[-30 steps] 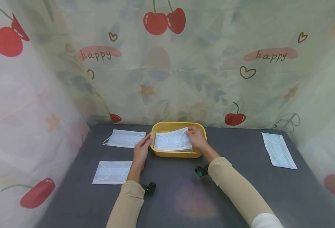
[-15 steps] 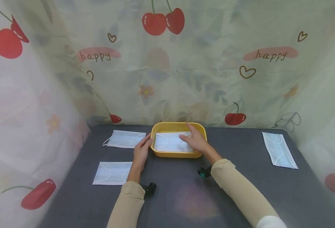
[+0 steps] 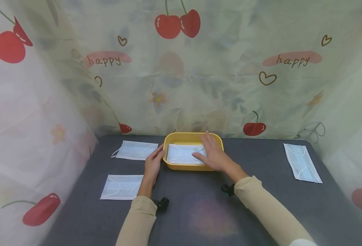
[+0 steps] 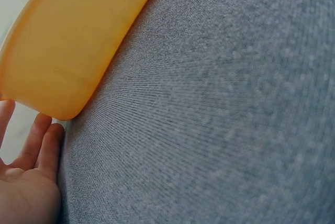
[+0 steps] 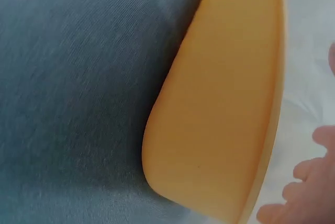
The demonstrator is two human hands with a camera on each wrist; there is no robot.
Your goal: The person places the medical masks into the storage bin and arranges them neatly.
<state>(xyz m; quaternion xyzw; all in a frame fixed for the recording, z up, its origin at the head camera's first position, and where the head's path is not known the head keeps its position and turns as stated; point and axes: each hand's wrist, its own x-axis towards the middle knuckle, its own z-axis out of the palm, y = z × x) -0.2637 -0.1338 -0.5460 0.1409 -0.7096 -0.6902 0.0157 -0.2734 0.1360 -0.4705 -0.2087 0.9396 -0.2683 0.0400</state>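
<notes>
The right hand [image 3: 213,155], fingers spread and gripping nothing, is over the right end of a yellow tray [image 3: 190,167]; a pale mask [image 3: 183,154] lies flat inside. The left hand [image 3: 153,163], fingers extended, touches the tray's left end. "happy" reads twice on the cherry-printed curtain [image 3: 211,75] behind the dark grey worktop [image 3: 193,194], where two masks lie left and one mask [image 3: 303,163] far right.

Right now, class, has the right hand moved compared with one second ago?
Yes. Judged against the yellow tray, the right hand has shifted slightly rightward and back, most plainly at its wrist.
</notes>
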